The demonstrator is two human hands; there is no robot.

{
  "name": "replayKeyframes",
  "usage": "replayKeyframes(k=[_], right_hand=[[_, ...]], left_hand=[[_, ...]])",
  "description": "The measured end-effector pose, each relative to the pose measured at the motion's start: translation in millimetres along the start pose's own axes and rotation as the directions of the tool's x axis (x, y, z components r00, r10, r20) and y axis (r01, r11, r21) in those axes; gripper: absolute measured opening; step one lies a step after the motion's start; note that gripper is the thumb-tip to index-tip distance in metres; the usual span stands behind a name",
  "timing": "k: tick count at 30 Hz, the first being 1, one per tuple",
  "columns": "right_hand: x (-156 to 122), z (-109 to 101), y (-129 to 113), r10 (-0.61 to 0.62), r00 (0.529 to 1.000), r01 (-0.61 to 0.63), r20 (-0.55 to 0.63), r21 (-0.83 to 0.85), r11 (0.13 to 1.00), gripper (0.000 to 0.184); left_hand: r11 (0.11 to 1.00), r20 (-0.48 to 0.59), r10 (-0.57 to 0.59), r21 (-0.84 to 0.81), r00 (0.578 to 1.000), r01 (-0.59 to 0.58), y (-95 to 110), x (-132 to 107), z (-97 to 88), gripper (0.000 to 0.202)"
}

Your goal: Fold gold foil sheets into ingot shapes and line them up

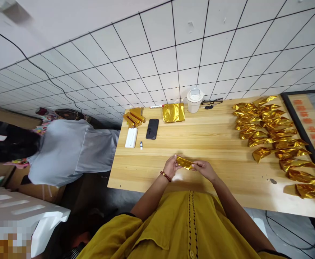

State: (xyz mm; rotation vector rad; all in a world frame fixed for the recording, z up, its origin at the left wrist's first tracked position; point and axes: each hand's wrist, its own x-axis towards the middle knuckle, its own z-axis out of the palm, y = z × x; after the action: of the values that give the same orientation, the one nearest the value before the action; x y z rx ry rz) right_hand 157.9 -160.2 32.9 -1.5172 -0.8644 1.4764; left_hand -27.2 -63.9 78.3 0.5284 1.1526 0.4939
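A folded piece of gold foil paper (184, 163) hangs just above the wooden table (213, 144), held at both ends. My left hand (170, 166), with a red bead bracelet at the wrist, pinches its left end. My right hand (204, 168) pinches its right end. Both hands are close in front of my yellow shirt.
Several folded gold foil pieces (276, 133) lie along the table's right side. At the back lie a stack of gold sheets (174, 112), gold bars (134, 118), a black phone (152, 128), a white box (131, 137), a white cup (194, 100) and glasses (211, 102). A person in grey (65, 151) sits at the left.
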Motion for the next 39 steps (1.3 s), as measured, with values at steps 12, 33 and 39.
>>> replayKeyframes(k=[12, 33, 39], right_hand=[[-1, -1, -2, -0.095, 0.995, 0.092, -0.026, -0.095, 0.991, 0.036], [-2, 15, -18, -0.168, 0.985, 0.160, -0.029, -0.192, 0.968, 0.037], [-3, 10, -25, -0.205, 0.978, 0.188, -0.043, -0.247, 0.951, 0.035]], left_hand=[[0.987, -0.014, 0.039, 0.159, 0.999, -0.036, -6, 5, -1.7, 0.033], [0.955, 0.074, 0.130, 0.257, 0.989, -0.145, -10, -2, 15.8, 0.034], [0.955, 0.019, 0.176, 0.239, 0.984, -0.176, -11, 0, 18.1, 0.037]])
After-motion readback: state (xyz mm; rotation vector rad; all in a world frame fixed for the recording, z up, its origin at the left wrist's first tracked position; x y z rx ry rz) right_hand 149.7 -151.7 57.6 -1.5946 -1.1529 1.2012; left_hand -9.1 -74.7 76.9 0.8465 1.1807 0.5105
